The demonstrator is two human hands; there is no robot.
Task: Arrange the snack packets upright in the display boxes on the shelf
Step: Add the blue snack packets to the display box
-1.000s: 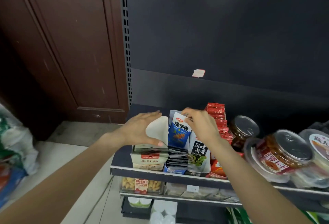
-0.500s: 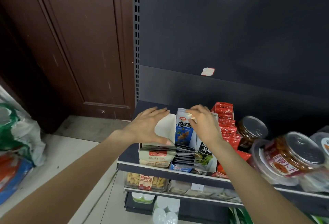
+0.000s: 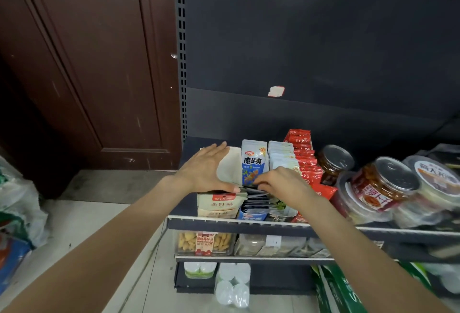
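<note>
With the flat left hand bracing the display box, the right hand fingers slumped dark packets behind the blue packet, which likely need lifting upright next.

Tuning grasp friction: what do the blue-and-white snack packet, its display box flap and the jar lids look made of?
Blue-and-white upright snack packet: glossy printed plastic film, judging by the sheen. Pale display box flap: matte cardboard, flat and dull; the left hand rests on it. Round silver jar lid: likely metal, with ringed reflections.
</note>
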